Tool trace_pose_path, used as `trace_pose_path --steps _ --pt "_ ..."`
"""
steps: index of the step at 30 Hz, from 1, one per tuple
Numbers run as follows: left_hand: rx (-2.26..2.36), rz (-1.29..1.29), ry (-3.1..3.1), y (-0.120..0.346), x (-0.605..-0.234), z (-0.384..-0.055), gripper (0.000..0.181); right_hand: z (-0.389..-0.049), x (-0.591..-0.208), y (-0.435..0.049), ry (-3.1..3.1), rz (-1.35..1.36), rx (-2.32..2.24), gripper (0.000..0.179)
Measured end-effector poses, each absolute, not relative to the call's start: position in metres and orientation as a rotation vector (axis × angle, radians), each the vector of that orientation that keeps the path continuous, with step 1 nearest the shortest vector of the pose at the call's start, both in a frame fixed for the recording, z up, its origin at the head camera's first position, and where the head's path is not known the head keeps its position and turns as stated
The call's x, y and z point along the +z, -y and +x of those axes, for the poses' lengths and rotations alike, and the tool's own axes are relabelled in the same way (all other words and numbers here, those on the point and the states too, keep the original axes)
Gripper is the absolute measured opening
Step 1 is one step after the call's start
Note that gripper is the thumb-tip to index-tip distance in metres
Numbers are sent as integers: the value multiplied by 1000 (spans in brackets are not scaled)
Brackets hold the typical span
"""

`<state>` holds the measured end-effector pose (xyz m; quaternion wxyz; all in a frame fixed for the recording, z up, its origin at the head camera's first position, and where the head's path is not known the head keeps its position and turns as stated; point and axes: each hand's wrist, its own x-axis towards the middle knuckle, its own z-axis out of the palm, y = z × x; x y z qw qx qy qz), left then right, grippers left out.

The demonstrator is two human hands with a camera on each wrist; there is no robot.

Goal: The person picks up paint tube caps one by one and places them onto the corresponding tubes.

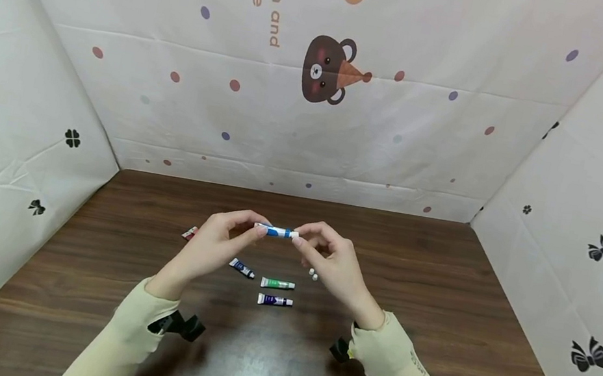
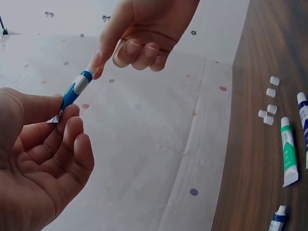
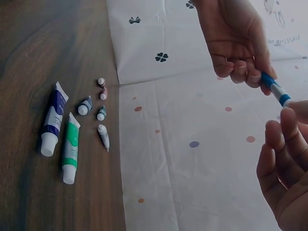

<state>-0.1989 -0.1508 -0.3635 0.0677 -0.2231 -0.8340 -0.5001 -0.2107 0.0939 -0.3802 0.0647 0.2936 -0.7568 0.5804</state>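
A small blue-and-white paint tube [image 1: 278, 232] is held level above the table, between both hands. Thumb and forefinger of my left hand [image 1: 219, 239] pinch its flat crimped tail. At the other end, my right hand [image 1: 334, 262] pinches the white cap end with thumb and forefinger, largely covering it in the left wrist view. Below lie a green tube [image 1: 277, 284] and a purple tube [image 1: 273, 300], side by side with white caps on. A dark blue tube [image 1: 242, 268] lies left of them, its narrow nozzle showing in the left wrist view.
Several loose white caps [image 2: 271, 109] lie on the brown wooden table [image 1: 410, 284], near the right hand. A red tube [image 1: 190, 233] is partly hidden behind the left hand. More small tubes [image 3: 101, 113] lie grouped in the right wrist view. Patterned white cloth walls [image 1: 403, 145] enclose the table.
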Motion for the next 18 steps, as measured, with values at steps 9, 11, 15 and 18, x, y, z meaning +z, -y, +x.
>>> trace_pose_path --steps 9,11,15,18 --pt "-1573 -643 2515 148 -366 -201 20 -210 -381 -94 2267 882 1737 11" --pt "-1570 -649 2519 147 -366 -200 21 -215 -387 -95 2282 874 1709 12" --pt "-1557 -659 2520 147 -368 -200 21 -221 -395 -97 2284 893 1653 11" --pt "-1550 -667 2515 146 -370 -201 20 -223 -398 -97 2267 932 1620 6"
